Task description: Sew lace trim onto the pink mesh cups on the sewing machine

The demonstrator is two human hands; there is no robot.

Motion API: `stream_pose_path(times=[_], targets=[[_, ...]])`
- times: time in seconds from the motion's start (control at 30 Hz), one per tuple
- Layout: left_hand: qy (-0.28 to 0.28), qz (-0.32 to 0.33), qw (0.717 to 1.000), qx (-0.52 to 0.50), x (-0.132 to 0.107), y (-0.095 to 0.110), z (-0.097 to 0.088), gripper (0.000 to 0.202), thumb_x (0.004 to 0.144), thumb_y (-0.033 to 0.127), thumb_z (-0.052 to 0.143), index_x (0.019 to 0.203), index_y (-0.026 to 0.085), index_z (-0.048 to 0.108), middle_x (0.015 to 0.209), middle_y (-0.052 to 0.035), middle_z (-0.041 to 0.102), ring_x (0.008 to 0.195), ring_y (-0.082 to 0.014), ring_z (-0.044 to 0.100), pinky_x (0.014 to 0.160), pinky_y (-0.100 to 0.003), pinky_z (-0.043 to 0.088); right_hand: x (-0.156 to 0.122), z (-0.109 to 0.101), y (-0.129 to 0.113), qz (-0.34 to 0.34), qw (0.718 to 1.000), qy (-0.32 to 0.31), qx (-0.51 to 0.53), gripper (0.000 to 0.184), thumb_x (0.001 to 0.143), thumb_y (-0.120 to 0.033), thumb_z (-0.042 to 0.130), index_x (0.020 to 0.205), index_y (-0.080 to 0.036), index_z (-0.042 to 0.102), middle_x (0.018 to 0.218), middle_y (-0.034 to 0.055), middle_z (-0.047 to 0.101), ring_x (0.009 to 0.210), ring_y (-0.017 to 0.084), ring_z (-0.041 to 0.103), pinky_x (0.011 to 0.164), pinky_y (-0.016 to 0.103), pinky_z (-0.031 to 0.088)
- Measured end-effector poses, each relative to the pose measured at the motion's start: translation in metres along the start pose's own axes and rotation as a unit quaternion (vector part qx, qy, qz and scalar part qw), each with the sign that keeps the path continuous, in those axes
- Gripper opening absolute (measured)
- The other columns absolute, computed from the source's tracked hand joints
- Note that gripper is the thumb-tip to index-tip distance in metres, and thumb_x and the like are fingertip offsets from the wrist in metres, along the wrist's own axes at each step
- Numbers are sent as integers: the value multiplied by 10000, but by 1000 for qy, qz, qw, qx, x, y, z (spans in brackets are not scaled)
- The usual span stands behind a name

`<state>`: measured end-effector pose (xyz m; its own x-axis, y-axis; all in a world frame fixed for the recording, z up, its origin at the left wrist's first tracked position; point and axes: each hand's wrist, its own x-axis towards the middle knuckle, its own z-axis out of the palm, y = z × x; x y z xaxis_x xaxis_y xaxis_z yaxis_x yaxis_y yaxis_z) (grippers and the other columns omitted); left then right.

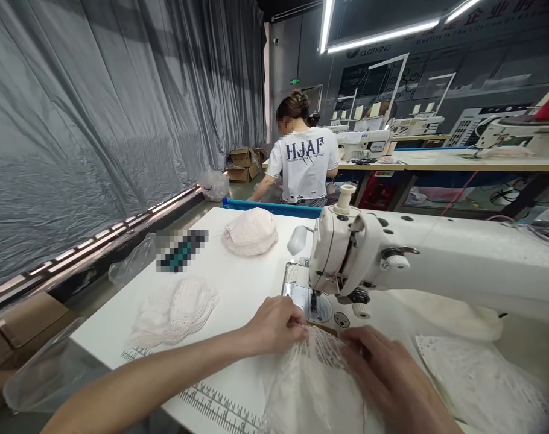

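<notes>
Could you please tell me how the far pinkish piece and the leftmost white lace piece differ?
The pinkish piece forms a compact, rounded mound; the white lace piece spreads wider. The pinkish piece lies farther off, the white lace piece by the ruler markings. Both rest on the tabletop.

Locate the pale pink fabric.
In the head view, the pale pink fabric lies near the far edge of the table, left of the sewing machine, beyond the left hand.

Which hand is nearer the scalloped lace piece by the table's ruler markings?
Left. The left hand is to the right of the scalloped lace piece; the right hand is farther right, beyond the held fabric.
</notes>
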<state>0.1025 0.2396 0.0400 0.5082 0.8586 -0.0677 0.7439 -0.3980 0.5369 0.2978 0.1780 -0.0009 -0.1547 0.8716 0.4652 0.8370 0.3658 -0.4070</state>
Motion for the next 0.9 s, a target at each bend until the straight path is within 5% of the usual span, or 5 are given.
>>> stream_pose_path(times=[0.23,0.43,0.57,0.67,0.9], targets=[[3,15,997,74,25,-2,5,49,743,244,617,740,196,626,778,13,621,758,-174,578,725,-308,441,2,9,-3,-229,973,17,-35,279,978,-297,344,972,-221,613,990,39,680,862,175,589,755,322,311],[85,120,980,138,3,2,11,264,826,30,444,1021,167,557,1102,-67,560,1041,-201,497,890,-386,361,1,16,3,-196,979,17,-59,378,963,-467,322,994,-227,611,1037,57,669,868,191,590,746,341,301],[86,243,946,198,-15,-3,18,142,845,75,481,928,166,552,986,-34,579,941,-172,521,873,-378,338,5,10,10,-204,975,-27,-80,277,942,-434,414,1067,-260,589,1013,54,660,888,192,601,760,339,320],[72,238,939,237,-5,-11,17,65,830,116,523,877,154,547,940,-31,578,868,-168,529,803,-365,338,12,10,20,-226,966,-51,-112,241,907,-384,509,1108,-270,579,1015,28,681,837,168,628,746,319,349],[63,218,933,281,39,-18,4,164,814,131,535,656,148,495,800,-9,560,761,-150,521,814,-373,329,20,16,33,-210,957,-33,-197,376,983,-298,276,1293,-193,460,1173,107,653,957,205,644,862,403,363]])
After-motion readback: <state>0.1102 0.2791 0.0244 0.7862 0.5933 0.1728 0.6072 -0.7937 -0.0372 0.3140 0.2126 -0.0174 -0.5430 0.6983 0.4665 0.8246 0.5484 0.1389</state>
